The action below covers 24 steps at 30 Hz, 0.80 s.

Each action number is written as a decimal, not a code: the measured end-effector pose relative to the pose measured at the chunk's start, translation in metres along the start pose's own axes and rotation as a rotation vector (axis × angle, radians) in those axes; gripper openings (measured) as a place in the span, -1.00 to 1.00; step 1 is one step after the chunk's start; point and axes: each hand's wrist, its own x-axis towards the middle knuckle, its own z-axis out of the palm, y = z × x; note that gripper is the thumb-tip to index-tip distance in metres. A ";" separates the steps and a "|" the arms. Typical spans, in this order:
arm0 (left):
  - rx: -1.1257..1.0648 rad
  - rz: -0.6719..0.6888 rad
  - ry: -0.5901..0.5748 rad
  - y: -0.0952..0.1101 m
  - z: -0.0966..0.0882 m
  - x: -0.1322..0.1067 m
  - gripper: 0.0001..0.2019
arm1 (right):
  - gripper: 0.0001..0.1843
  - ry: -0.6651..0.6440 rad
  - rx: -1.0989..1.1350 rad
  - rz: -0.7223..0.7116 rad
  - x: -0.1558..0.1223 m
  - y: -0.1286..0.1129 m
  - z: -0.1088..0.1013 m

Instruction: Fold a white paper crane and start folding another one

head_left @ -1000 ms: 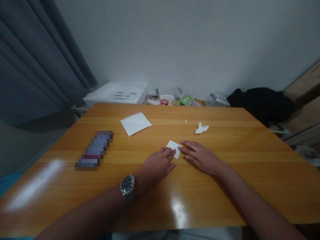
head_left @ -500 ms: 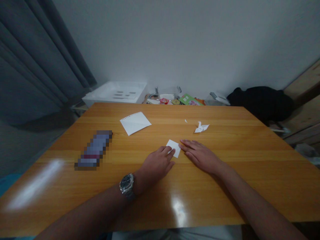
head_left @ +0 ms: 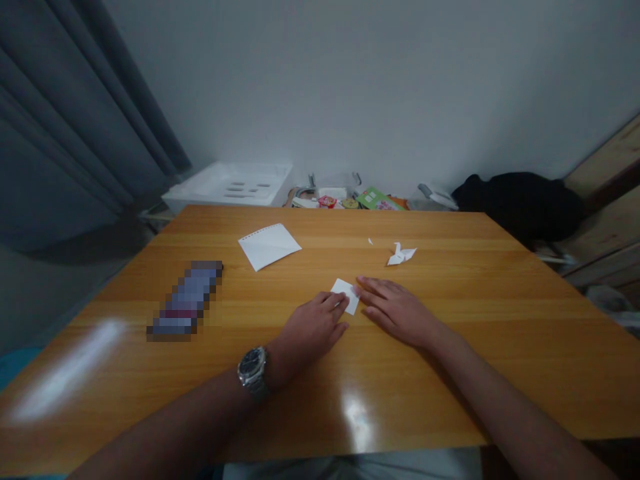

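A small folded white paper (head_left: 344, 291) lies on the wooden table (head_left: 450, 347) in front of me. My left hand (head_left: 310, 328), a watch on its wrist, rests beside it with fingers curled and fingertips pressing the paper's near left edge. My right hand (head_left: 397, 310) lies flat, fingers stretched out, its fingertips touching the paper's right edge. Neither hand lifts the paper.
A white notepad sheet (head_left: 269, 245) lies farther back on the left. A small folded paper crane (head_left: 401, 254) sits at the back right, a tiny paper scrap (head_left: 371, 241) near it. A blurred-out oblong object (head_left: 185, 301) lies at the left. Clutter and a black bag (head_left: 517, 203) sit beyond the table.
Hardly anything differs: both hands stay on the small paper, and the view has shifted slightly.
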 end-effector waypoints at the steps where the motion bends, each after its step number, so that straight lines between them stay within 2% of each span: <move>1: 0.005 0.001 0.000 0.000 0.000 0.000 -0.55 | -0.45 -0.011 -0.011 -0.012 0.001 -0.002 0.000; 8: 0.004 -0.011 0.000 0.001 -0.001 -0.001 -0.53 | -0.38 -0.048 0.011 -0.037 0.000 -0.007 0.008; 19: -0.037 0.009 -0.027 -0.005 -0.004 -0.002 -0.50 | -0.38 -0.061 0.015 0.014 0.000 -0.012 0.005; 24: -0.065 0.062 -0.046 -0.010 -0.010 -0.003 -0.48 | -0.37 -0.071 0.007 0.023 0.000 -0.013 0.006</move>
